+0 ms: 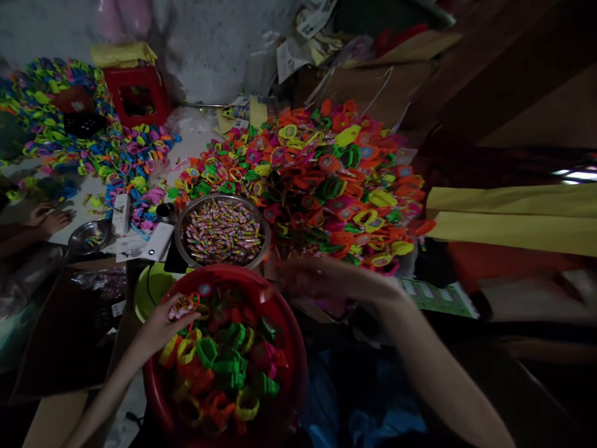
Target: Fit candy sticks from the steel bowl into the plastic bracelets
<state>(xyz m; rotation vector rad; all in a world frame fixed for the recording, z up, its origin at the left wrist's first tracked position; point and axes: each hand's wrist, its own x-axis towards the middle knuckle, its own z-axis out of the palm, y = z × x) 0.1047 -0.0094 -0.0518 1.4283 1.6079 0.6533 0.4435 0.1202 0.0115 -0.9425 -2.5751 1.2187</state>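
My left hand (163, 323) is closed around several small wrapped candies (181, 307) above the left rim of a red basin (301, 367). Orange and yellow plastic at its fingertips may be a toy watch, but I cannot make it out. Inside the basin lie toy watches (231, 367) in green, yellow, orange and pink. My right hand (312, 277), dark and smeared by motion, is to the right of the basin, in front of a heap of bright toy watches (336, 186); its fingers cannot be read. A metal bowl (267, 233) full of similar wrapped candies stands behind the basin.
Left of the bowl are a white power strip (121, 214), a white phone-like device (160, 241) and a small metal dish (88, 236). Another person's hands (49, 218) rest at the far left. A red stool (140, 93) stands behind; an open carton (69, 330) is at lower left.
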